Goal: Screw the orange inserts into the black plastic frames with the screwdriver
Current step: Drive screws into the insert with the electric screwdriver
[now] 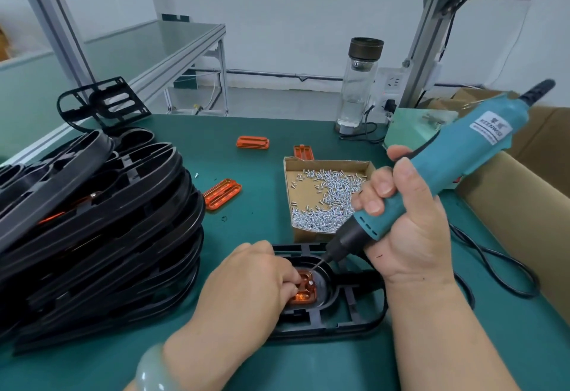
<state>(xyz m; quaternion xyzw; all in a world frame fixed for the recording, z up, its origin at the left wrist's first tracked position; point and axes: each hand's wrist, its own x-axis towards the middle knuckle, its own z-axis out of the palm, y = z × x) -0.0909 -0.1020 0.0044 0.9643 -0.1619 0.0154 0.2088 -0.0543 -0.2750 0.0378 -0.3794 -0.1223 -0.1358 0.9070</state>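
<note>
A black plastic frame (348,313) lies flat on the green bench in front of me. An orange insert (305,290) sits in its oval recess, with a small screw (311,282) standing on its top right corner. My left hand (246,285) covers the insert's left part, fingers curled down onto it. My right hand (407,227) grips a teal electric screwdriver (447,168), tilted, its thin bit pointing down-left and ending just above the screw.
A tall leaning stack of black frames (92,221) fills the left. A cardboard tray of silver screws (327,199) sits behind the frame. Loose orange inserts (222,193) (253,142) lie mid-table. A glass bottle (357,88) stands at the back, a cardboard box (518,193) on the right.
</note>
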